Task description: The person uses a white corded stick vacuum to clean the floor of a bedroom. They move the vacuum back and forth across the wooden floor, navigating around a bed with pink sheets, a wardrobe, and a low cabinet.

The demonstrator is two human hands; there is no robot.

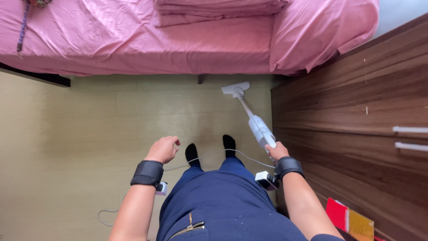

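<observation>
Stick vacuum (257,125), white, slanting from my right hand (277,151) down to its flat floor head (236,88), which rests on the pale floor (80,134) just short of the bed's edge. I grasp it at the upper end of the body, fingers wrapped around the handle (the handle itself is hidden under the hand). I judge it light enough for one hand, rigid along its thin tube (244,106), with most of the weight in the motor body near the grip; the handle is the natural place to hold, since the tube is narrow and smooth. A thin grey cord (214,154) runs from near the right hand across my legs and loops on the floor at lower left. My left hand (163,149) hangs free over the floor, fingers loosely curled on nothing. Both wrists carry black bands. Beyond: a bed under a pink sheet (178,49) with folded pink bedding on top, a dark wooden cabinet (356,102) just beside the vacuum on the right, and a red notebook (337,213) at its foot.
</observation>
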